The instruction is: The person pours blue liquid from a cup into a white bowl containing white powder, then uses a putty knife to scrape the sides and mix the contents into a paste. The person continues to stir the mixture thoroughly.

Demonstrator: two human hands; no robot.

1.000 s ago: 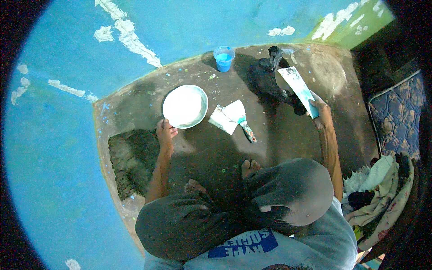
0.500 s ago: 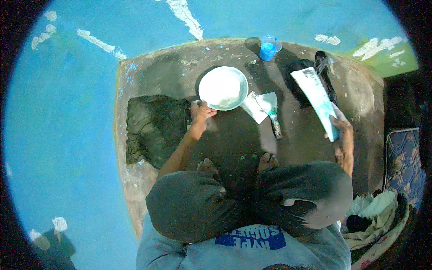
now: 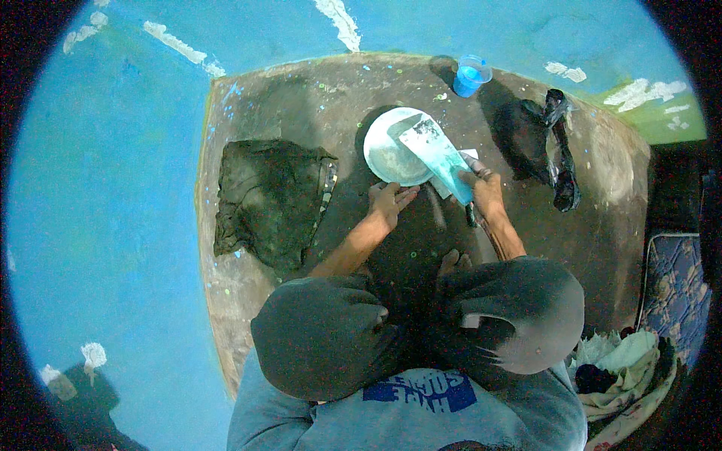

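A round white bowl [image 3: 381, 143] with pale whitish stuff inside stands on the floor before me. My left hand [image 3: 387, 204] is at its near rim, fingers curled against the side. In my right hand [image 3: 485, 188] is a long, flat white-and-teal packet [image 3: 438, 152], gripped by its near end. The packet's far end lies over the bowl's right part and hides some of the inside. Beneath the packet, a putty knife is mostly hidden; only its dark handle [image 3: 471, 216] shows. A white flat piece [image 3: 440, 189] pokes out beside it, largely covered.
A clear cup of blue paint [image 3: 471, 77] stands near the wall. Black plastic [image 3: 560, 150] lies to the right, a dark cloth [image 3: 274, 199] to the left. Blue walls [image 3: 120, 225] with white patches border the floor. Bundled cloths [image 3: 624, 368] and a patterned mattress [image 3: 673, 278] are at right.
My right hand has brought the packet leftward from beside the black plastic to over the bowl. My left hand stays at the bowl's near rim. The view has shifted slightly.
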